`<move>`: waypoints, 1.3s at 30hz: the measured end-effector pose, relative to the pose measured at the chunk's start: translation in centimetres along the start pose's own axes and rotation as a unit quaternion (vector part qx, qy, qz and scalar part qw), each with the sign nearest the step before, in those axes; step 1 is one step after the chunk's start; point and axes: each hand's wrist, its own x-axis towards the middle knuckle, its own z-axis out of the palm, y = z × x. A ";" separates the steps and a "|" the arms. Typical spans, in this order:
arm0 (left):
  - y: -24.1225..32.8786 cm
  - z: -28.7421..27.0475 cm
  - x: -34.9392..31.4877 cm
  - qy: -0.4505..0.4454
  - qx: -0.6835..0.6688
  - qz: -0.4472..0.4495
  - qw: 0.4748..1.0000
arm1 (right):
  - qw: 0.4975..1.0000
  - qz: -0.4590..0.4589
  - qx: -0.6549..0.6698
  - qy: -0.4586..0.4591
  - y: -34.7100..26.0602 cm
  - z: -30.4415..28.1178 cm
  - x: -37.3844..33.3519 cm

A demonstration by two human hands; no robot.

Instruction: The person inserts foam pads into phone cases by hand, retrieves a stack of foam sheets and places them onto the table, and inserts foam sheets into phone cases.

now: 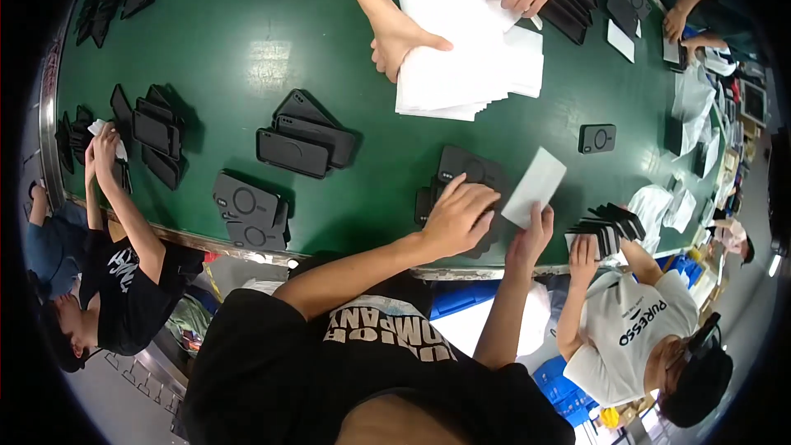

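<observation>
My left hand [458, 218] lies over a small pile of black phone cases [471, 166] at the table's near edge. Its fingers are bent and apart, and I see nothing held in them. The top case carries a ring mark; the hand hides part of the pile. Just to the right, my right hand [531, 237] pinches the lower end of a white rectangular sheet [535, 189] between thumb and fingers. The sheet is tilted and held beside the pile.
Across the green table [371, 58] another person's hands rest on a stack of white sheets [453, 49]. Black case piles [305, 144] [251, 210] lie left, a single case [597, 138] right. Co-workers flank me; the right one holds several cases [606, 229].
</observation>
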 end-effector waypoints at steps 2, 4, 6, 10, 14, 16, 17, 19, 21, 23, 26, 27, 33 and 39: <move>1.4 -2.2 1.4 0.104 -0.189 -0.129 0.968 | 0.988 0.055 0.082 -0.120 -2.1 3.5 0.6; 2.8 -4.9 3.2 0.174 -0.312 -0.213 0.909 | 0.973 0.057 0.050 -0.218 -3.5 7.1 -0.5; 2.7 -7.8 3.2 0.176 -0.253 -0.241 0.920 | 0.920 0.017 -0.177 -0.350 -3.2 9.0 -1.7; 0.6 -11.4 0.1 0.250 -0.278 -0.301 0.877 | 0.879 -0.054 -0.227 -0.416 -5.3 12.4 -0.2; 1.5 -13.1 -4.7 0.237 -0.284 -0.333 0.867 | 0.982 -0.025 -0.168 -0.084 -4.1 11.9 7.5; 2.0 -13.5 -7.2 0.224 -0.335 -0.347 0.847 | 0.981 0.028 -0.158 -0.111 -3.5 13.6 9.0; 2.2 -13.8 -8.3 0.237 -0.333 -0.351 0.842 | 0.978 0.031 -0.162 -0.124 -3.2 14.7 8.7; 2.6 -14.3 -10.6 0.268 -0.308 -0.355 0.841 | 0.968 0.034 -0.170 -0.183 -2.3 17.1 7.2; 3.3 -14.7 -13.0 0.299 -0.284 -0.359 0.837 | 0.953 0.037 -0.177 -0.242 -1.5 19.3 5.5; 3.7 -15.6 -14.5 0.335 -0.262 -0.385 0.819 | 0.943 0.030 -0.195 -0.268 -1.0 21.0 4.4; 3.7 -17.1 -17.0 0.387 -0.218 -0.450 0.774 | 0.928 0.003 -0.225 -0.299 -0.1 23.2 2.5; 3.6 -17.6 -17.7 0.394 -0.220 -0.454 0.768 | 0.924 0.004 -0.231 -0.306 -0.1 23.6 1.7; 2.7 -18.8 -22.4 0.542 -0.329 -0.438 0.638 | 0.782 -0.303 -0.453 -0.301 -0.4 24.0 -4.7; 2.2 -16.4 -17.0 0.489 -0.477 -0.305 0.663 | 0.750 -0.084 -0.276 -0.595 -0.7 20.0 -14.6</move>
